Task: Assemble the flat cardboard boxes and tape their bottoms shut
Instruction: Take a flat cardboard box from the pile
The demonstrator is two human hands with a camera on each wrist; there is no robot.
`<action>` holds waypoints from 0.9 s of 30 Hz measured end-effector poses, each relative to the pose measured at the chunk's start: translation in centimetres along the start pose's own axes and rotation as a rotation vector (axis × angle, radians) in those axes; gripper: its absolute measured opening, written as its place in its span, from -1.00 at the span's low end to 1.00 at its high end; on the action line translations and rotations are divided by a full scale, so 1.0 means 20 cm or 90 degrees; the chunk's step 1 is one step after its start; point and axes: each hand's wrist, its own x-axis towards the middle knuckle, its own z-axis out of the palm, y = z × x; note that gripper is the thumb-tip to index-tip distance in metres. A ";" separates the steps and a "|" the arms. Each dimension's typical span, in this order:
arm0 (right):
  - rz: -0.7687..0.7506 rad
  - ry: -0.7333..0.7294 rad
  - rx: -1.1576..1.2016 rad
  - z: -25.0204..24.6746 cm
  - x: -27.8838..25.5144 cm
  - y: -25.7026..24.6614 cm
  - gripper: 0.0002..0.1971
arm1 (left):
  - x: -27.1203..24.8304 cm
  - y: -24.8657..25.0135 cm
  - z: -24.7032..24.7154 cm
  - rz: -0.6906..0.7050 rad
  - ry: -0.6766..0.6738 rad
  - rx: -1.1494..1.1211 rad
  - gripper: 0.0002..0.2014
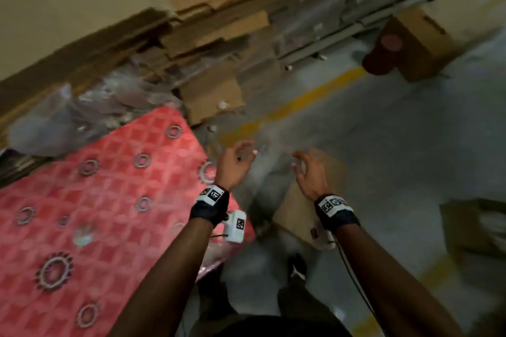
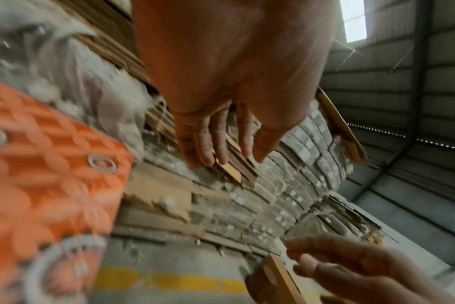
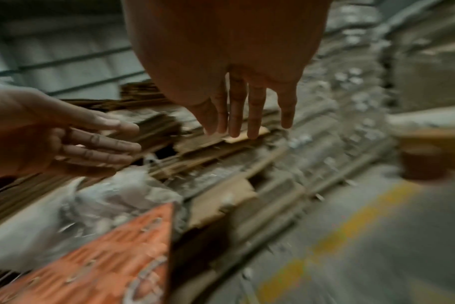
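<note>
Both forearms reach up from the bottom of the head view; the left hand (image 1: 235,165) and right hand (image 1: 309,171) hang with fingers loosely spread, grasping nothing. Left of them lies a red patterned mat (image 1: 95,200). Flat cardboard boxes (image 1: 213,33) pile across the upper frame.

Grey concrete floor (image 1: 410,145) with a yellow line (image 1: 315,96); corrugated metal wall (image 2: 403,98).
</note>
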 end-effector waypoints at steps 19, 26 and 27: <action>0.481 -0.057 0.085 0.44 -0.02 2.06 -0.64 | 0.72 -1.21 1.84 -0.271 -0.336 0.338 -0.81; 0.474 -0.118 0.160 1.08 0.19 2.62 -0.34 | 1.01 -1.88 2.18 -0.219 -0.349 0.345 -0.37; 0.477 -0.120 0.179 1.14 0.21 2.67 -0.27 | 1.03 -1.94 2.21 -0.214 -0.345 0.338 -0.32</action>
